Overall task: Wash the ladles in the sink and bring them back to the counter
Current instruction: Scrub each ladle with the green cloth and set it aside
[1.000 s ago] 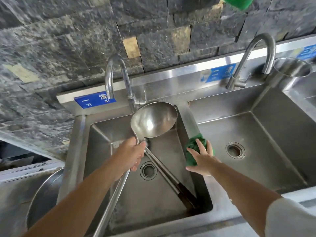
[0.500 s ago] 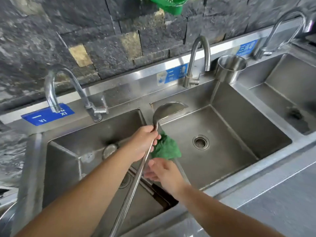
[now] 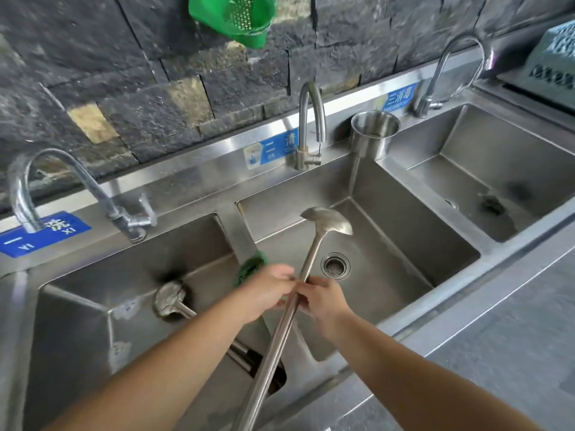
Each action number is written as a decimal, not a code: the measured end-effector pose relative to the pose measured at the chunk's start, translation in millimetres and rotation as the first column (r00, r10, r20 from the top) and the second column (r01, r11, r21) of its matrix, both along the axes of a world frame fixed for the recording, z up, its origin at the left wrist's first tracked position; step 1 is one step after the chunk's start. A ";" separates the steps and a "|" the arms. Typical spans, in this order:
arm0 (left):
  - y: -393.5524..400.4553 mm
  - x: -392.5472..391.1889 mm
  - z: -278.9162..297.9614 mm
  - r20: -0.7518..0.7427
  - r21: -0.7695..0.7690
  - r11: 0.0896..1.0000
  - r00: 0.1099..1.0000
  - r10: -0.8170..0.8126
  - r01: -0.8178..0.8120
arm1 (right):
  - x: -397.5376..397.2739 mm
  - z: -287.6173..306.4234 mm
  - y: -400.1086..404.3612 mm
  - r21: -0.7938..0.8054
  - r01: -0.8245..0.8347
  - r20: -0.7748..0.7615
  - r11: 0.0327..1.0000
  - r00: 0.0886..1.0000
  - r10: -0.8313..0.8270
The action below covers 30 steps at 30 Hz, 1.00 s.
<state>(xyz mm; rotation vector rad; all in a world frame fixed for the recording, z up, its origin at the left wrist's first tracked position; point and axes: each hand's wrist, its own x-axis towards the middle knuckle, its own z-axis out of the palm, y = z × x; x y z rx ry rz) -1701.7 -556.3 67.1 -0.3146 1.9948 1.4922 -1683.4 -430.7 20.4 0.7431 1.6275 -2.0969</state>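
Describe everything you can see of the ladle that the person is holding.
The held ladle looks like bare steel, with a long straight handle and a round bowl seen edge-on. It slants up over the middle basin. The left hand and the right hand both grip its handle at mid-length.

A commercial kitchen's washing-up area: a long stainless steel sink unit (image 3: pixel 199 194) with three basins in a row, a tap (image 3: pixel 311 126) behind each, blue numbered labels (image 3: pixel 273 147) along its back edge, a dark stone-tile wall (image 3: pixel 124 98) behind, and a long-handled steel ladle (image 3: pixel 326 222)
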 end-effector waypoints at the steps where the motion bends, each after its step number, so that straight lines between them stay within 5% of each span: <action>1: -0.7 16.0 -2.5 0.030 -0.003 0.999 0.999 -0.039 0.039 | -6.3 -7.0 8.1 0.004 0.019 0.014 1.000 1.000 -0.019; 7: 5.6 79.9 -7.2 0.206 0.009 0.995 0.973 -0.102 0.102 | -33.1 -44.9 42.8 0.066 0.060 0.124 0.996 0.990 -0.068; 13: 19.3 75.7 -36.6 0.223 -0.058 0.994 0.972 -0.078 0.093 | -49.7 -83.7 57.8 0.176 0.064 0.214 0.982 0.972 -0.102; 22: 52.3 69.0 -70.5 0.324 0.003 0.999 0.945 0.038 -0.041 | -43.4 -128.7 57.0 0.374 -0.153 0.281 0.915 0.959 0.045; 30: 48.1 71.1 -74.7 0.341 -0.118 0.954 0.913 -0.222 0.276 | -56.9 -171.2 65.8 0.507 -0.304 0.315 0.806 0.937 0.154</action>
